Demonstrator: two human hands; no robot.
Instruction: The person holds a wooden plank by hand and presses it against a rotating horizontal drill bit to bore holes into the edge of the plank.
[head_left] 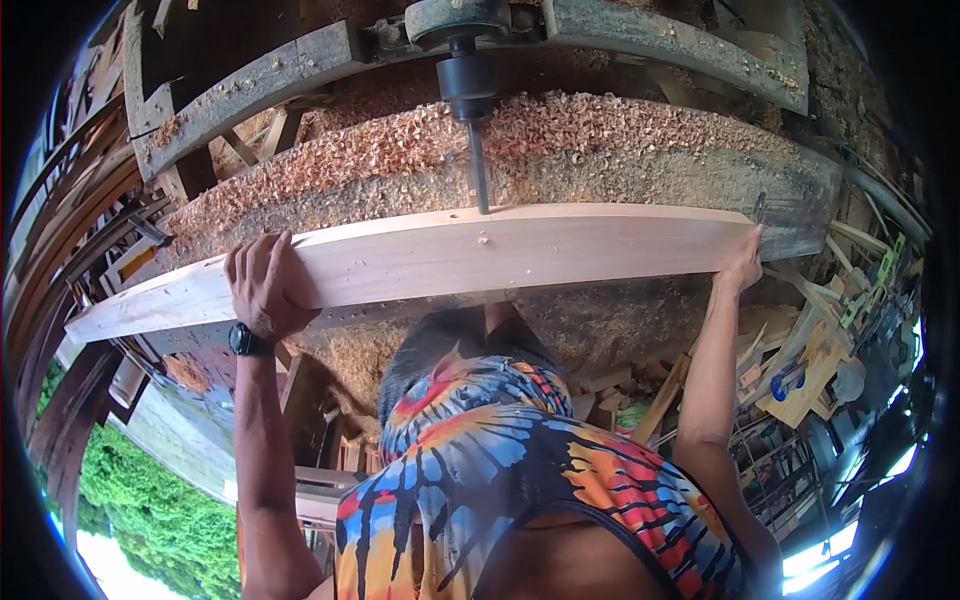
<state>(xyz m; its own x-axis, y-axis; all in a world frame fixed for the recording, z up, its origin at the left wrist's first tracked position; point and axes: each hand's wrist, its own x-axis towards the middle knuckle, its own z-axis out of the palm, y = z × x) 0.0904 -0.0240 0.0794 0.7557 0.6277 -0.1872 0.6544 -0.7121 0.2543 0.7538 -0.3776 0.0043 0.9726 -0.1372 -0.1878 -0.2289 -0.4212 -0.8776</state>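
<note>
A long, pale wooden beam (520, 250) lies crosswise in front of my body, on edge along the work table. My left hand (268, 285), with a black watch on the wrist, is wrapped over the beam left of its middle. Around the beam's right end, my right hand (742, 264) is closed, fingers at the top edge. A metal drill bit (478, 170) hangs from a dark chuck (465, 82) and its lower end meets the beam's top edge. Close to the bit, a small hole (455, 216) shows in that edge. Whether the bit is spinning cannot be seen.
Wood shavings (390, 150) are heaped on the table (700, 165) behind the beam. Curved timber rails (260, 95) run along the back. Stacked wood strips (60, 240) stand at left. Offcuts (815, 370) and tools clutter the right side.
</note>
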